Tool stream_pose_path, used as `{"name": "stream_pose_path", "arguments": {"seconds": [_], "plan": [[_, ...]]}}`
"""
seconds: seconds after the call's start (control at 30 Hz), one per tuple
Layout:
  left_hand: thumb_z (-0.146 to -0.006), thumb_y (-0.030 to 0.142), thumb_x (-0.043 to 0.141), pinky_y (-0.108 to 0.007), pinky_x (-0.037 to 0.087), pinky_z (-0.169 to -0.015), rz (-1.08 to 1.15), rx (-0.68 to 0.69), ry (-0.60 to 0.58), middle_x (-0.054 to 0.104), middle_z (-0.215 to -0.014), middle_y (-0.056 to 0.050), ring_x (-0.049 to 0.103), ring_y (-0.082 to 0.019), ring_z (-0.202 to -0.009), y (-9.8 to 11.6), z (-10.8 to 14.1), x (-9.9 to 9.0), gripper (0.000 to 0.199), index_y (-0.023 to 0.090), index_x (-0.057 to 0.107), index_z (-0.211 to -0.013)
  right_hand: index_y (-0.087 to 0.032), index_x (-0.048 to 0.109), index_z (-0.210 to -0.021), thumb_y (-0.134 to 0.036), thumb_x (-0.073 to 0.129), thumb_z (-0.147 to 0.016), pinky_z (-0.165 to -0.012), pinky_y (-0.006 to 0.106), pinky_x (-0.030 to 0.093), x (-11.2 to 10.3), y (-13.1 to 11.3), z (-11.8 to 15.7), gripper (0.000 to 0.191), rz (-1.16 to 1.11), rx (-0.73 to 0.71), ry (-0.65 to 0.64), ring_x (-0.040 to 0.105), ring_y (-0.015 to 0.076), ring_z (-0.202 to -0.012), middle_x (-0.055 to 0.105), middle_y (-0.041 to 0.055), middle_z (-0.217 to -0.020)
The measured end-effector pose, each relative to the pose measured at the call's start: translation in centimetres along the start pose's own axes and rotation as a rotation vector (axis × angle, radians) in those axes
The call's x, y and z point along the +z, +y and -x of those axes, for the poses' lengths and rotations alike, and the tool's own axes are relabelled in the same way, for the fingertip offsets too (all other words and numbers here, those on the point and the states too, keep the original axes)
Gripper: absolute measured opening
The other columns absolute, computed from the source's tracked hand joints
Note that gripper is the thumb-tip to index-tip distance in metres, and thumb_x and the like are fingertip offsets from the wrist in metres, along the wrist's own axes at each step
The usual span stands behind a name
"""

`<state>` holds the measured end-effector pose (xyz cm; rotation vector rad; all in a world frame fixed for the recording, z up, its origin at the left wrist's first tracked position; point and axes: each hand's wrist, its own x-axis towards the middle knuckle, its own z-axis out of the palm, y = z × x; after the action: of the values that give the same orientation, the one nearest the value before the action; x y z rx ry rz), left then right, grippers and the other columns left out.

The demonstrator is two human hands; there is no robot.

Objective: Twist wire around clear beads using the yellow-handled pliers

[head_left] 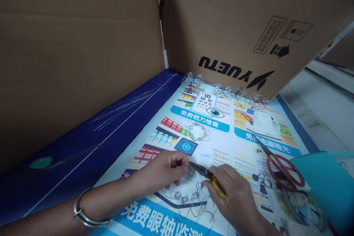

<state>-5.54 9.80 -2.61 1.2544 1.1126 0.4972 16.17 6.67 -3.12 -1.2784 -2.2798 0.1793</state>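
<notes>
My right hand (233, 188) is closed around the yellow handles of a pair of pliers (203, 171), whose dark jaws point left. At the tip of the jaws, my left hand (171, 166) pinches with thumb and fingers at one end of a strand of clear beads on thin wire (184, 200). The exact spot between the fingertips is too small to make out. Below both hands the strand hangs in a curve, with loose wire ends trailing over the printed sheet. Just beyond my hands lies a ring of beaded wire (197, 131).
Red-handled scissors (286, 172) lie at the right, beside a turquoise sheet (318, 177). More beaded wire pieces (229, 92) are heaped along the foot of the cardboard wall (215, 25). Loose straight wires (129, 103) lie on the blue surface at left, with a green patch (41, 162) nearer.
</notes>
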Motion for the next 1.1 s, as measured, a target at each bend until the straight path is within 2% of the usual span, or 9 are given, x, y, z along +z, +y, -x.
{"name": "stream_pose_path", "arguments": {"seconds": [0.3,0.7,1.1], "plan": [[-0.077,0.031,0.052,-0.015,0.036,-0.038,-0.038,0.007,-0.025,0.049,-0.054,0.004,0.046,-0.007,-0.045,0.1,-0.02,0.01,0.018,0.015,0.059,-0.075,-0.019,0.057,-0.096,-0.029,0.055,-0.082,-0.064,0.028,0.044,0.03,0.0,0.03,0.018,0.01,0.006,-0.003,0.053,0.0184,-0.074,0.056,0.0056,-0.081],[-0.077,0.034,0.054,-0.017,0.036,-0.039,-0.034,-0.022,-0.007,0.049,-0.053,0.003,0.049,-0.01,-0.048,0.39,-0.02,0.13,0.02,0.015,0.058,-0.076,-0.019,0.056,-0.098,-0.029,0.056,-0.081,-0.065,0.03,0.045,0.19,0.11,0.19,0.02,0.016,-0.002,0.018,0.054,0.0192,-0.076,0.057,0.0063,-0.083],[-0.077,0.032,0.054,-0.017,0.037,-0.041,-0.002,-0.003,-0.064,0.048,-0.054,0.004,0.049,-0.009,-0.049,0.33,0.0,-0.24,0.017,0.015,0.057,-0.076,-0.02,0.056,-0.097,-0.03,0.056,-0.082,-0.066,0.029,0.046,0.19,0.07,0.15,0.018,0.013,-0.007,0.017,0.054,0.0185,-0.075,0.057,0.0056,-0.082]]}}
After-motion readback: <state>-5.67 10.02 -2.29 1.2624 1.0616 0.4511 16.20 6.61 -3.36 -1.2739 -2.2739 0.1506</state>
